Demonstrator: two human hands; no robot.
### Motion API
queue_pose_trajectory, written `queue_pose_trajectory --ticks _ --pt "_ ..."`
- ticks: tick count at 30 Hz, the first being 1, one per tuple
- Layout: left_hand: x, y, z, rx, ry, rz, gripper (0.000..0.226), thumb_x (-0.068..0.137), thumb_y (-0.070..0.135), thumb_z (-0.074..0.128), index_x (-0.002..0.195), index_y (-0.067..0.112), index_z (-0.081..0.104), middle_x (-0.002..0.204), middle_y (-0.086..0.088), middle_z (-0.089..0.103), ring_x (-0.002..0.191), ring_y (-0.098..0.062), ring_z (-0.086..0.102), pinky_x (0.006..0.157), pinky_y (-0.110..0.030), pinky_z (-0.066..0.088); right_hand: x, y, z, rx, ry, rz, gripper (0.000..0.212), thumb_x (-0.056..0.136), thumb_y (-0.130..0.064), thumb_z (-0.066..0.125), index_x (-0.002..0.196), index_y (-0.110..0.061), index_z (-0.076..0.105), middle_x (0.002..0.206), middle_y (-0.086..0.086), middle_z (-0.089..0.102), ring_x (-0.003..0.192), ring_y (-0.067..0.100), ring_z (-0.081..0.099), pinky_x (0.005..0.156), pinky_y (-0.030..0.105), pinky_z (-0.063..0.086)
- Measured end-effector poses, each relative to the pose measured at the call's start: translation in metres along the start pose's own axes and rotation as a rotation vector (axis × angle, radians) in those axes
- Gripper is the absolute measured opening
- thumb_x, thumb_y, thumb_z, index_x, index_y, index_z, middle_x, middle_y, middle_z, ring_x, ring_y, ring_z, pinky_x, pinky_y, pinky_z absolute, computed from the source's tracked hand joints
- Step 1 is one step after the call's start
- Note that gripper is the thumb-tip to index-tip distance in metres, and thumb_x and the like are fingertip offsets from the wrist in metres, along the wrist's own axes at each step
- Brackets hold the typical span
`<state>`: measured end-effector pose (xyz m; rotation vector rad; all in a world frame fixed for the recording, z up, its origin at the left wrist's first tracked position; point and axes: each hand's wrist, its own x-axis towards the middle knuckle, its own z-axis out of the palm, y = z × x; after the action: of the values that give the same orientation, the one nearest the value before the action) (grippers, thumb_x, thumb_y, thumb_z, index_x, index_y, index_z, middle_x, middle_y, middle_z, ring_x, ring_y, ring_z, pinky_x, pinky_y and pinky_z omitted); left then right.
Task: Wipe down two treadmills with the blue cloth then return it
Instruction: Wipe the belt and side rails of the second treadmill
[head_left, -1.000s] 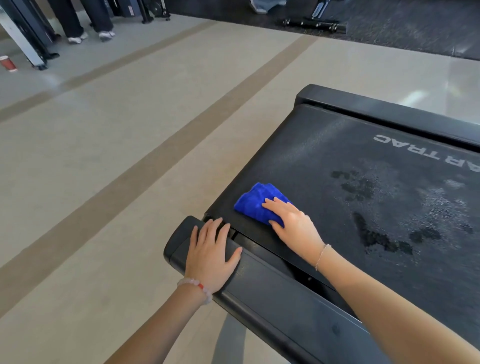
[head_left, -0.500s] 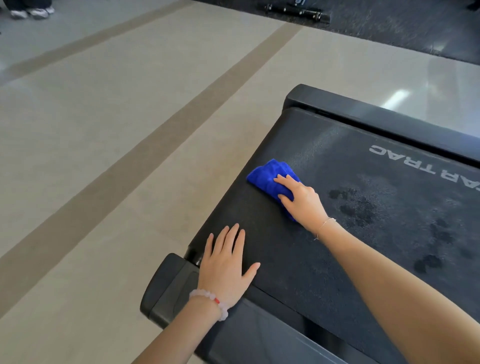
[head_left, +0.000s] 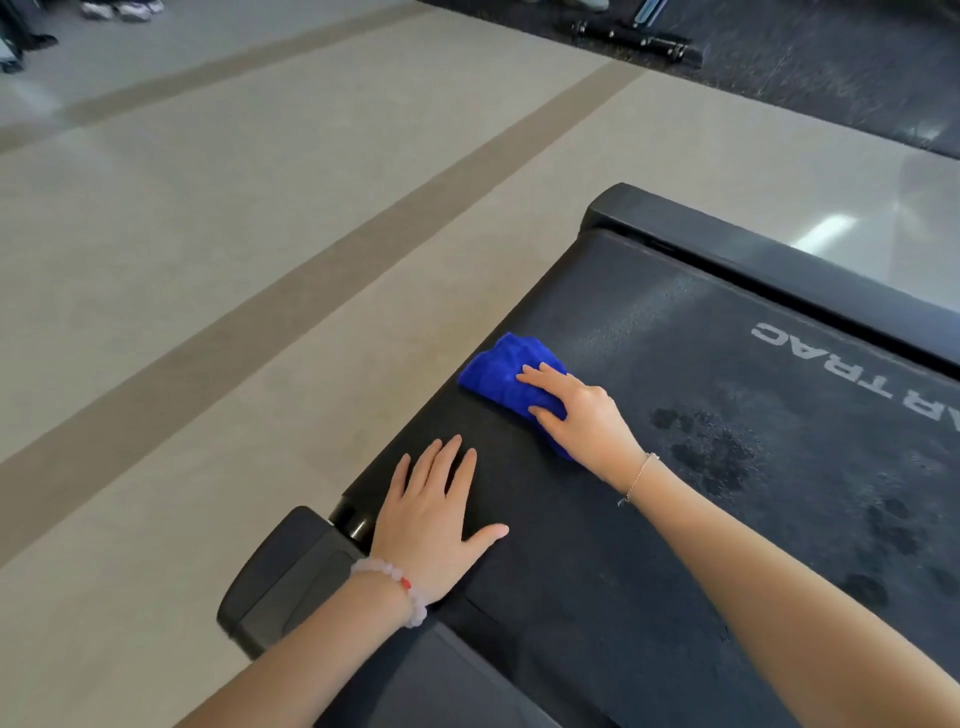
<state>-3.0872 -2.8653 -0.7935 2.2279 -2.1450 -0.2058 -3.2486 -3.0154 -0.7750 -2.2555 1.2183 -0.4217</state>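
A black treadmill (head_left: 649, 545) fills the lower right, its belt marked with white letters and several dark wet patches (head_left: 706, 447). A folded blue cloth (head_left: 501, 369) lies on the belt near its left edge. My right hand (head_left: 582, 415) presses flat on the cloth, covering its right half. My left hand (head_left: 431, 514) rests palm down, fingers spread, on the belt's near left corner, just beside the end cap (head_left: 280, 571). It holds nothing.
Beige floor with a brown stripe (head_left: 311, 280) spreads to the left of the treadmill. A dark rubber mat (head_left: 831, 67) with a black bar (head_left: 634, 36) lies at the far top. A person's shoes (head_left: 119, 8) show at the top left.
My right hand has pushed the blue cloth away from the belt's near end and along its left edge. My left hand has moved from the end cap onto the belt.
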Motion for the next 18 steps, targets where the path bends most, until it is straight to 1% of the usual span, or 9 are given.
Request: queue_pose_trajectory --ticks 4,6,7,8,9,10,13,15,18 --pt "0.009 0.005 0.001 0.011 -0.032 0.026 0.078 0.079 0.069 0.029 0.124 0.014 0.061 0.129 -0.007 0.058 0.117 -0.027 0.057 0.091 -0.048 0.049 0.033 0.022 -0.017 -0.012 0.066 0.132 0.040 0.094 -0.024 0.050 0.132 -0.035 0.047 0.143 -0.007 0.044 0.134 0.022 0.037 0.104 0.037 0.034" --pt "0.014 0.006 -0.001 0.001 -0.048 0.012 0.084 0.081 0.075 0.017 0.130 0.017 0.056 0.135 -0.005 0.053 0.123 -0.026 0.052 0.096 -0.048 0.045 0.050 0.037 -0.028 -0.014 0.104 0.195 0.040 0.094 -0.025 0.049 0.133 -0.034 0.046 0.142 -0.004 0.046 0.129 0.028 0.038 0.101 0.038 0.035" --pt "0.018 0.007 -0.002 0.015 -0.046 0.017 0.094 0.079 0.080 0.005 0.137 0.020 0.047 0.144 -0.003 0.044 0.131 -0.025 0.043 0.103 -0.047 0.038 0.057 0.043 -0.033 -0.002 0.117 0.219 0.040 0.094 -0.024 0.048 0.134 -0.033 0.046 0.140 -0.003 0.048 0.128 0.028 0.039 0.100 0.037 0.036" --pt "0.021 0.007 -0.001 0.022 -0.045 0.037 0.106 0.070 0.084 -0.010 0.145 0.023 0.034 0.152 0.000 0.029 0.139 -0.023 0.029 0.110 -0.046 0.027 0.063 0.049 -0.038 0.014 0.129 0.237 0.040 0.095 -0.024 0.048 0.134 -0.032 0.046 0.137 -0.002 0.050 0.126 0.027 0.040 0.098 0.036 0.036" --pt "0.025 0.006 -0.001 0.007 -0.071 0.042 0.114 0.061 0.085 -0.019 0.149 0.025 0.022 0.156 0.003 0.015 0.143 -0.021 0.016 0.114 -0.045 0.017 0.070 0.055 -0.042 0.030 0.136 0.254 0.041 0.094 -0.024 0.049 0.134 -0.031 0.046 0.136 -0.002 0.051 0.125 0.027 0.042 0.098 0.036 0.036" --pt "0.027 0.006 -0.001 0.002 -0.089 0.038 0.116 0.058 0.086 -0.022 0.149 0.026 0.019 0.156 0.004 0.011 0.144 -0.021 0.013 0.115 -0.045 0.014 0.075 0.058 -0.046 0.033 0.138 0.261 0.041 0.094 -0.024 0.049 0.135 -0.031 0.046 0.135 -0.002 0.052 0.124 0.027 0.043 0.098 0.035 0.037" --pt "0.030 0.008 -0.002 0.026 -0.089 0.002 0.102 0.074 0.084 -0.004 0.141 0.022 0.042 0.147 -0.001 0.039 0.134 -0.025 0.038 0.105 -0.049 0.034 0.080 0.062 -0.049 0.010 0.125 0.256 0.042 0.094 -0.024 0.049 0.136 -0.028 0.045 0.137 0.000 0.051 0.123 0.030 0.044 0.099 0.036 0.035" --pt "0.031 0.007 0.000 0.019 -0.144 -0.008 0.100 0.075 0.083 -0.002 0.141 0.022 0.041 0.147 -0.001 0.039 0.134 -0.025 0.038 0.105 -0.050 0.034 0.077 0.059 -0.047 0.004 0.136 0.232 0.041 0.095 -0.021 0.048 0.136 -0.025 0.046 0.136 0.003 0.051 0.125 0.030 0.043 0.100 0.036 0.034" --pt "0.031 0.009 -0.002 -0.004 -0.150 -0.013 0.102 0.074 0.084 -0.004 0.143 0.021 0.039 0.149 -0.002 0.037 0.136 -0.026 0.035 0.107 -0.051 0.030 0.068 0.049 -0.048 0.017 0.135 0.216 0.039 0.095 -0.020 0.048 0.134 -0.025 0.048 0.137 0.005 0.050 0.127 0.028 0.042 0.100 0.033 0.032"
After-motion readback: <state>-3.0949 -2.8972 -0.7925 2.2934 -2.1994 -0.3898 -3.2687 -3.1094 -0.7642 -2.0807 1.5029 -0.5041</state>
